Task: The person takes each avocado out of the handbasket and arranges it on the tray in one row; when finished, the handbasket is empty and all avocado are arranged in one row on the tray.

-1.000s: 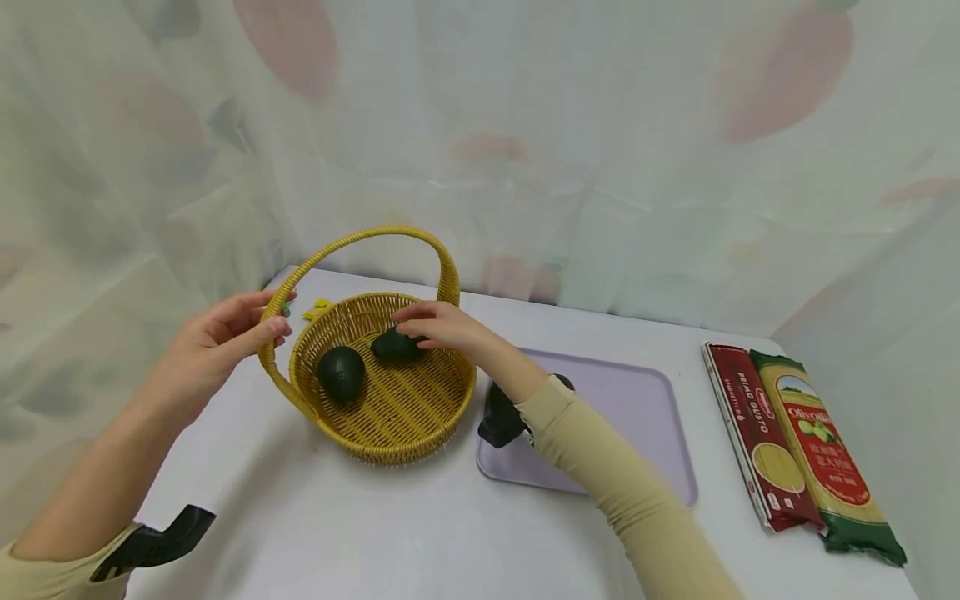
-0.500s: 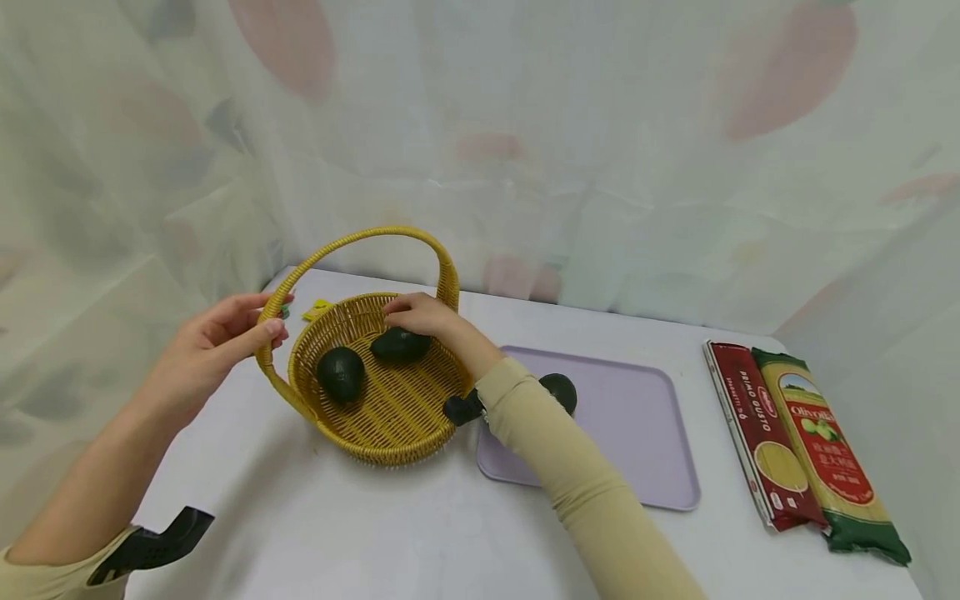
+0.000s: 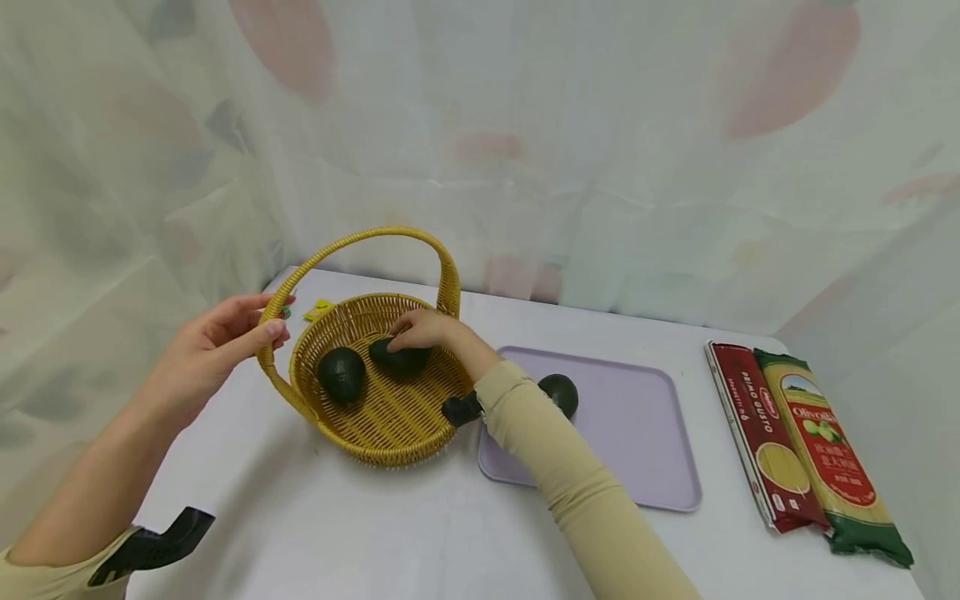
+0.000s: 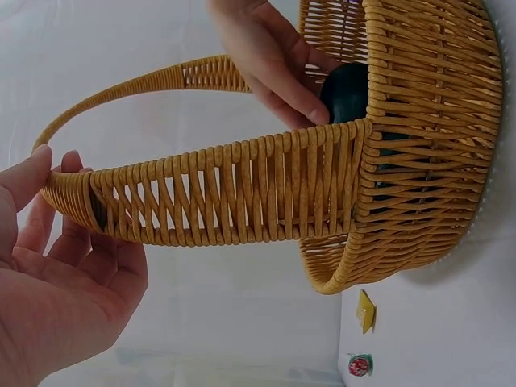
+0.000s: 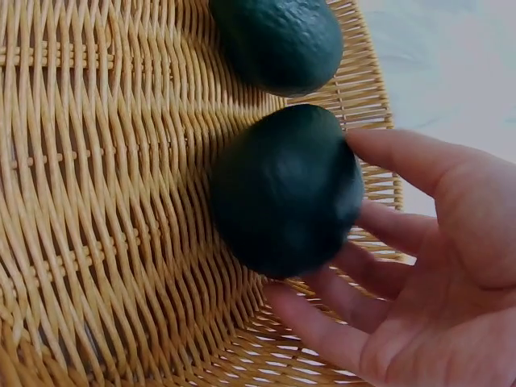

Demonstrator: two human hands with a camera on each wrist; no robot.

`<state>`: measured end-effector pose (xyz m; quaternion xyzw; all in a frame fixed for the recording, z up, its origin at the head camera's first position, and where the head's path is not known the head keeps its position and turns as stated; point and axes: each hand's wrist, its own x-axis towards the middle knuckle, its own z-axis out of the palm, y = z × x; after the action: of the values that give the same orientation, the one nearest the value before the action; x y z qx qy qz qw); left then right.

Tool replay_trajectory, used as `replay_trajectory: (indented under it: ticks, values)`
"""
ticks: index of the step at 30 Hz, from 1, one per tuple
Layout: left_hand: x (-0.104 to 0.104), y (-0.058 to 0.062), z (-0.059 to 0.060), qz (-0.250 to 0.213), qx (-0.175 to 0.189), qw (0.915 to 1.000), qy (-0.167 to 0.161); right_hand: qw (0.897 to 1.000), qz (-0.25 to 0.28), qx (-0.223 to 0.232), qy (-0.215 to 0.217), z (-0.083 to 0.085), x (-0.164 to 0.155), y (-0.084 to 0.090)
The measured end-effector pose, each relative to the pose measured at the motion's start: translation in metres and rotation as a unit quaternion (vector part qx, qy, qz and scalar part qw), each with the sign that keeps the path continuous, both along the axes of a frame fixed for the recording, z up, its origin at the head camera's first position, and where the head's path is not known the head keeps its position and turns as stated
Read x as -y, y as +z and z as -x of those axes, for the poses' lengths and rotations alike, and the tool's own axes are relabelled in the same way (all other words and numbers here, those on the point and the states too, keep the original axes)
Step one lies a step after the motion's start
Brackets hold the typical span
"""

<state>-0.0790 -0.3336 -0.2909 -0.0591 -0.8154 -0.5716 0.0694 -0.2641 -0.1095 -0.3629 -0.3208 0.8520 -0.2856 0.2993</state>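
Now avocado [image 3: 401, 357] under right hand [image 3: 427, 329]

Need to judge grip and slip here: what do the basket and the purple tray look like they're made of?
Basket: woven yellow strands, probably rattan or plastic wicker; the smooth, even, slightly glossy strands in the left wrist view leave that open. Tray: likely plastic, a matte, smooth lilac surface with rounded corners and a raised rim.

I see dark green avocado [image 3: 401, 357] lying inside yellow wicker basket [image 3: 390, 433], beside second avocado [image 3: 341, 374].
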Motion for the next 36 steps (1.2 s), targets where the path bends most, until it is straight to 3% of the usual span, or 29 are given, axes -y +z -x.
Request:
replay_trajectory:
  ticks: [4,11,19,23,29,36]
  values:
    - [-0.002,0.001,-0.001,-0.015,-0.006,0.9999,-0.004,0.999,-0.023,0.040,0.003,-0.003,-0.001,0.000]
    - [-0.003,0.004,-0.001,-0.002,-0.008,0.9999,0.008,0.995,-0.034,0.096,0.008,-0.002,-0.003,-0.001]
    - [-0.003,0.004,-0.001,-0.007,-0.007,0.9999,0.006,0.991,-0.031,0.125,0.025,0.002,-0.007,-0.003]
    - [-0.002,0.004,-0.001,-0.008,-0.007,0.9999,0.005,0.983,-0.017,0.182,0.018,0.003,-0.008,-0.006]
    - [-0.001,0.003,-0.001,-0.006,-0.004,1.0000,0.004,0.960,0.019,0.277,0.033,0.008,-0.011,-0.015]
    - [-0.001,0.004,0.000,0.015,0.002,0.9998,0.012,0.954,0.029,0.287,0.078,0.009,-0.011,-0.015]
